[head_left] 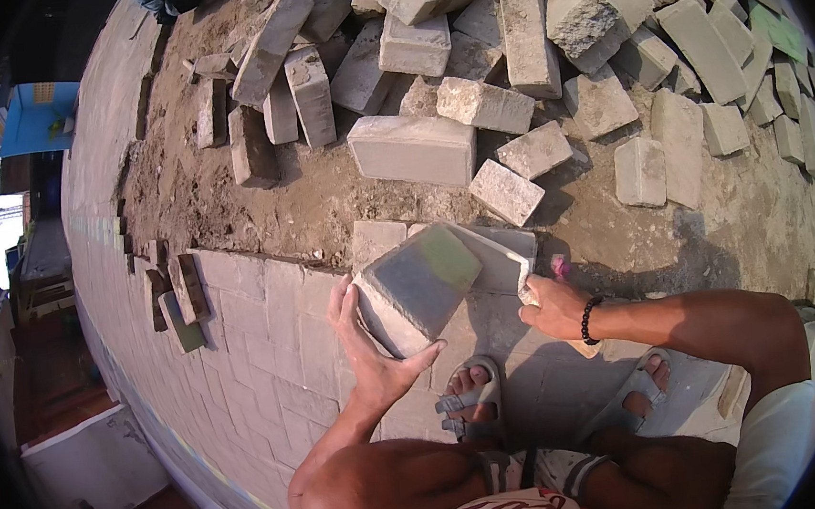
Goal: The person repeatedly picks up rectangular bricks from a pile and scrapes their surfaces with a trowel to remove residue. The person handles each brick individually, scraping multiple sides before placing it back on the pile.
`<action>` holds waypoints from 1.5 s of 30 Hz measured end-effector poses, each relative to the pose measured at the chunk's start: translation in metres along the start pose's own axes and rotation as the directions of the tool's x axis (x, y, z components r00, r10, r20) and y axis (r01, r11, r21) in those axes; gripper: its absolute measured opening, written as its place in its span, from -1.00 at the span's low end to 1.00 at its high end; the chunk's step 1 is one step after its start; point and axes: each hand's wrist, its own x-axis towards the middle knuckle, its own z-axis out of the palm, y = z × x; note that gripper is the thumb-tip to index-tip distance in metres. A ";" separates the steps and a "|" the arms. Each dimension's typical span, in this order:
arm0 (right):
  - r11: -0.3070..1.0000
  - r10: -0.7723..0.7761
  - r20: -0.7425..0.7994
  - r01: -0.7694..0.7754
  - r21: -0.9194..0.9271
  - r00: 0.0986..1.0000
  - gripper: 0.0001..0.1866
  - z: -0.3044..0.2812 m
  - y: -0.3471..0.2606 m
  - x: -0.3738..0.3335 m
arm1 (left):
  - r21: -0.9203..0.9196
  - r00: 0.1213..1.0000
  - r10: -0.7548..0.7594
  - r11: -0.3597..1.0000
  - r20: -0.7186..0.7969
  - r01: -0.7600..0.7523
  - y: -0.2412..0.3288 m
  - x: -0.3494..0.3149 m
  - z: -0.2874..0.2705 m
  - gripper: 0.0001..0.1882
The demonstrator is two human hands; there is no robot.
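My left hand grips a concrete paving block, its fingers along the left side and its thumb at the near corner. The block is tilted, and its upper face is painted grey-blue and green. In my right hand is a trowel, fist closed round the handle. Its bent metal neck points up and left toward the block; the far part of the blade lies close behind the block's right edge, and whether they touch I cannot tell. Below both are laid grey pavers along a soil edge.
A heap of loose concrete blocks covers the far side. A large pale block lies on bare soil ahead. Several narrow pieces rest on the paving at left. My sandalled feet are close below the hands.
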 end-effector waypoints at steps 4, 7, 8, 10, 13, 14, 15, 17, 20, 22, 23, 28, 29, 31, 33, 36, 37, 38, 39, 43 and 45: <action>0.979 -0.203 -0.067 0.200 -0.044 0.977 -0.64 -0.008 -0.020 -0.017 | 0.046 0.999 -0.047 0.998 0.003 0.047 0.001 -0.008 -0.010 0.26; 0.942 -0.290 -0.024 0.281 -0.185 0.957 -0.63 -0.015 -0.038 -0.034 | -0.292 0.973 -0.230 0.931 -0.009 0.218 0.000 -0.022 -0.009 0.22; 0.937 -0.267 0.011 0.263 -0.229 0.964 -0.62 -0.019 -0.047 -0.039 | -0.435 0.932 -0.358 0.832 0.051 0.343 0.008 -0.023 -0.009 0.15; 0.916 -0.286 0.053 0.289 -0.279 0.957 -0.60 -0.022 -0.056 -0.047 | -0.402 0.882 -0.470 0.802 0.034 0.442 0.020 -0.014 -0.013 0.11; 0.849 -0.403 0.082 0.406 -0.338 0.912 -0.62 -0.017 -0.054 -0.055 | -0.383 0.853 -0.522 0.784 0.018 0.488 0.024 -0.013 -0.014 0.06; 0.805 -0.450 0.104 0.453 -0.383 0.887 -0.64 -0.015 -0.050 -0.056 | -0.382 0.853 -0.522 0.785 0.015 0.488 0.024 -0.013 -0.015 0.04; 0.753 -0.496 0.131 0.500 -0.427 0.858 -0.65 -0.015 -0.048 -0.055 | -0.390 0.850 -0.526 0.780 0.017 0.490 0.023 -0.014 -0.015 0.04; 0.760 -0.455 0.149 0.470 -0.450 0.878 -0.68 -0.014 -0.049 -0.054 | -0.405 0.845 -0.534 0.768 0.023 0.496 0.020 -0.015 -0.015 0.05; 0.757 -0.408 0.169 0.436 -0.487 0.897 -0.71 -0.016 -0.048 -0.049 | -0.396 0.854 -0.521 0.781 0.016 0.484 0.019 -0.020 -0.017 0.05; 0.742 -0.389 0.174 0.420 -0.523 0.905 -0.73 -0.018 -0.048 -0.042 | -0.397 0.856 -0.516 0.783 0.014 0.479 0.013 -0.022 -0.015 0.05; 0.729 -0.384 0.175 0.414 -0.545 0.907 -0.73 -0.020 -0.048 -0.039 | -0.397 0.858 -0.513 0.785 0.014 0.476 0.010 -0.023 -0.015 0.05; 0.698 -0.347 0.110 0.335 -0.633 0.931 -0.71 -0.038 -0.031 -0.022 | -0.459 0.842 -0.538 0.740 0.032 0.491 0.002 -0.032 -0.015 0.05; 0.694 -0.354 0.091 0.327 -0.641 0.931 -0.71 -0.045 -0.031 -0.021 | -0.458 0.844 -0.535 0.743 0.034 0.489 -0.001 -0.033 -0.015 0.05; 0.693 -0.347 0.087 0.318 -0.648 0.934 -0.70 -0.047 -0.041 -0.023 | -0.504 0.836 -0.547 0.713 0.034 0.487 0.001 -0.033 -0.015 0.05; 0.702 -0.320 0.088 0.299 -0.646 0.943 -0.70 -0.044 -0.054 -0.038 | -0.512 0.835 -0.549 0.708 0.035 0.487 0.003 -0.032 -0.015 0.05; 0.700 -0.331 0.148 0.348 -0.623 0.932 -0.70 -0.023 -0.053 -0.043 | -0.470 0.838 -0.545 0.733 0.028 0.493 0.005 -0.031 -0.015 0.04; 0.719 -0.295 0.157 0.327 -0.613 0.942 -0.70 -0.021 -0.054 -0.045 | -0.465 0.841 -0.541 0.738 0.026 0.490 0.006 -0.029 -0.014 0.04; 0.729 -0.324 0.097 0.314 -0.608 0.941 -0.71 -0.024 -0.030 -0.030 | -0.460 0.843 -0.537 0.743 0.025 0.486 0.007 -0.028 -0.013 0.04; 0.736 -0.298 0.067 0.274 -0.619 0.952 -0.70 -0.031 -0.022 -0.026 | -0.466 0.847 -0.530 0.741 0.036 0.483 0.006 -0.027 -0.013 0.04; 0.724 -0.270 0.042 0.232 -0.650 0.962 -0.69 -0.047 -0.030 -0.020 | -0.486 0.833 -0.552 0.722 0.025 0.493 0.000 -0.034 -0.014 0.04; 0.731 -0.259 0.051 0.231 -0.642 0.964 -0.69 -0.045 -0.039 -0.026 | -0.504 0.829 -0.560 0.711 0.017 0.491 0.000 -0.035 -0.013 0.04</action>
